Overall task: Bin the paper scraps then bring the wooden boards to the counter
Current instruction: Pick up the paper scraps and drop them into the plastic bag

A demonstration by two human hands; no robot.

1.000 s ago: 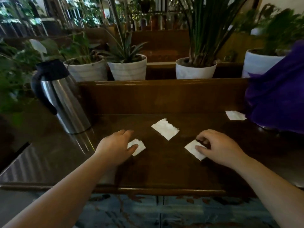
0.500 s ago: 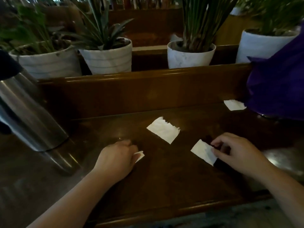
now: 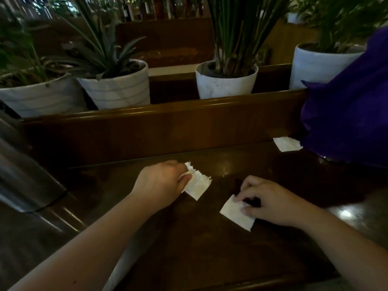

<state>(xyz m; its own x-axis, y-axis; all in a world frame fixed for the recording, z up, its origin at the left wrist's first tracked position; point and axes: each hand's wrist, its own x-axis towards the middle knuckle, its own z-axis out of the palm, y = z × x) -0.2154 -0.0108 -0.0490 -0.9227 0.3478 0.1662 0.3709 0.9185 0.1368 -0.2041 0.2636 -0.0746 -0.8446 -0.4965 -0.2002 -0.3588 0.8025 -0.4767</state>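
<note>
My left hand is closed at the left edge of a torn white paper scrap lying mid-table, and a smaller white scrap shows between its fingers. My right hand pinches the upper right edge of a second scrap, which lies flat on the dark wooden table. A third scrap rests at the back right, partly under a purple cloth. No bin and no wooden boards are in view.
A steel thermos jug stands at the left edge. A raised wooden ledge runs behind the table, with several white plant pots beyond it. The purple cloth fills the right side.
My left hand closed on the small scrap and moved right to the torn middle scrap. My right hand keeps its pinch on its scrap. The view has come closer to the table.
</note>
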